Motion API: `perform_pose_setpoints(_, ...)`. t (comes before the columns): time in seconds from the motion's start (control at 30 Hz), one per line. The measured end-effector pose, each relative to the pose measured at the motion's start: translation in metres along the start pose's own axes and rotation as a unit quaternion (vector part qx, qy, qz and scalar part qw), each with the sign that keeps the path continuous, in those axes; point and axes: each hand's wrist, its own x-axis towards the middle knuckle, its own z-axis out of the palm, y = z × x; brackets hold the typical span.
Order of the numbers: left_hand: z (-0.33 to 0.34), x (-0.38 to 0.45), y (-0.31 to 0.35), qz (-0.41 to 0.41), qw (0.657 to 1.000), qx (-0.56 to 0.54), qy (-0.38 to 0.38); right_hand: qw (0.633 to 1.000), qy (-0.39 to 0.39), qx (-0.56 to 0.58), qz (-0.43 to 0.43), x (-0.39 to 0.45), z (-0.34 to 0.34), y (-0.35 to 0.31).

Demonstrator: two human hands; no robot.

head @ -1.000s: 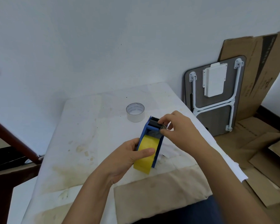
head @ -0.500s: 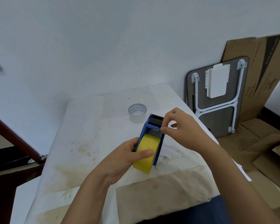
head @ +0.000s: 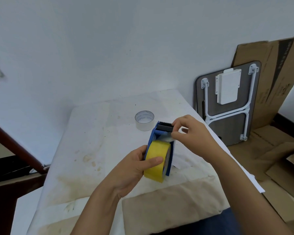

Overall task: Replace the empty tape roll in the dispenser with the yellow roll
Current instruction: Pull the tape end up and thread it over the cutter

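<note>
The yellow tape roll (head: 155, 158) sits inside the blue dispenser (head: 161, 133), which stands on the white table (head: 95, 141). My left hand (head: 134, 167) grips the roll and the dispenser's near end, thumb across the yellow tape. My right hand (head: 192, 133) is at the dispenser's far end by the black toothed cutter, pinching a clear strip of tape between thumb and forefinger. The empty tape roll (head: 144, 120), a pale bare core, stands on the table just behind the dispenser.
A folded lap table (head: 227, 106) leans on the wall to the right, with flattened cardboard (head: 270, 150) behind it and on the floor. A beige cloth (head: 168, 204) covers the table's near edge. A dark wooden rail (head: 15, 146) runs at the left.
My right hand has shifted slightly along the dispenser's far end, drawing the clear tape end toward the cutter. The left hand keeps its hold.
</note>
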Motion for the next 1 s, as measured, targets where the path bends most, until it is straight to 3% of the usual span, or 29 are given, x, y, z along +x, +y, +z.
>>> perform_pose_setpoints(0.4,0.012,0.003,-0.003,0.046,0.998,0.036,0.0,0.994,0.044,-0.046,0.089,0.004,0.002,0.008)
perform_pose_setpoints(0.53,0.009,0.002,-0.001,0.041,0.997,0.071,-0.007,0.992,0.087,-0.081,0.032,0.001,-0.003,0.002)
perform_pose_setpoints(0.7,0.008,0.002,-0.002,0.025,0.995,0.096,-0.001,0.988,0.075,-0.137,0.016,0.004,-0.001,0.004)
perform_pose_setpoints(1.0,0.002,0.003,-0.005,0.002,0.994,0.107,-0.022,0.997,0.045,-0.058,0.026,0.009,-0.005,0.005)
